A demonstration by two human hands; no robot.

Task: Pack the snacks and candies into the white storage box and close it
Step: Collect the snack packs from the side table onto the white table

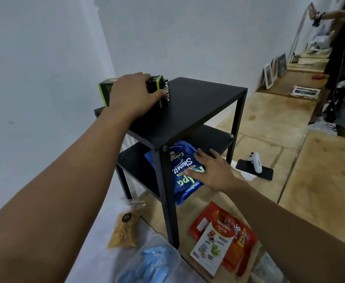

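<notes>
Black-green Nextar packet [163, 92] on the shelf top; blue Kalpa bag [183, 170] overhangs the middle shelf.

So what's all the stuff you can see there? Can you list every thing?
Black metal shelf: one, black, by the white wall.
Black-and-green Nextar snack box: one, on the top shelf, under the left hand.
Blue Kalpa snack bag: one, blue, on the middle shelf, hanging over its edge.
Red Astor snack packs: a small pile, red and white, on the floor.
Clear pouch of brown snacks: one, on the floor.
Clear plastic tub: one, blue things inside.
Black phone: one, white gadget on it.
Left hand: gripping the box.
Right hand: open, on the blue bag.
</notes>
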